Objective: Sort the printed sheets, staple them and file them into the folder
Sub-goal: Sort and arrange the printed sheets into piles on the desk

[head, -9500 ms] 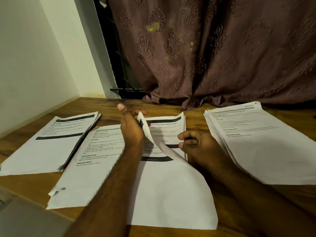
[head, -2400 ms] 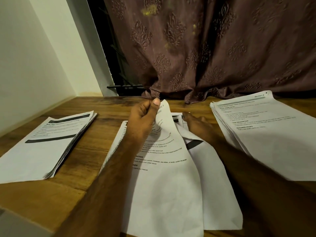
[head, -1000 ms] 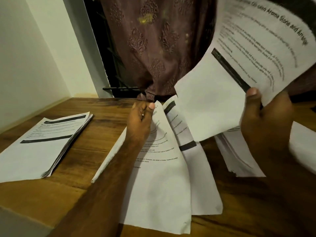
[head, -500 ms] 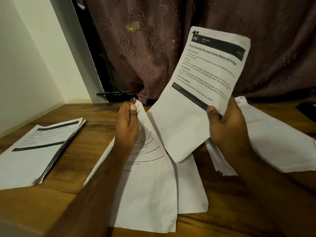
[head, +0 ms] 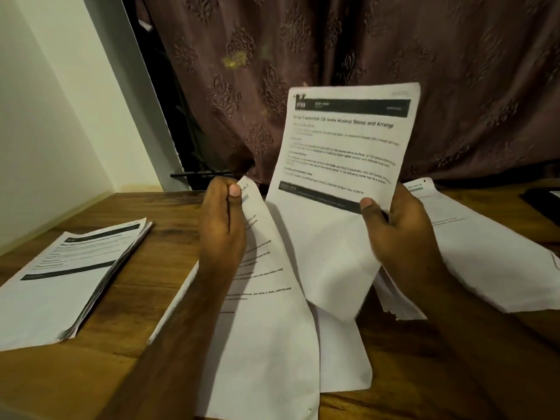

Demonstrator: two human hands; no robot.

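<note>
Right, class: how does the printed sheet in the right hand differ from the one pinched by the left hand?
The right hand's sheet is lifted off the table, facing the camera; the left hand's sheet trails onto the wooden table. The first shows black bands; the second shows only text. Both are white printed paper.

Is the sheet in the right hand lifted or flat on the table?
Lifted: the right hand pinches the sheet upright against the curtain.

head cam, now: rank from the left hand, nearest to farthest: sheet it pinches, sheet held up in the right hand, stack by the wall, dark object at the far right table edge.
From the left hand:
1. Pinched sheet, in its grip, centre.
2. Raised sheet, just right, held by the right hand.
3. Left stack, by the wall.
4. Dark object, far right edge.
</note>
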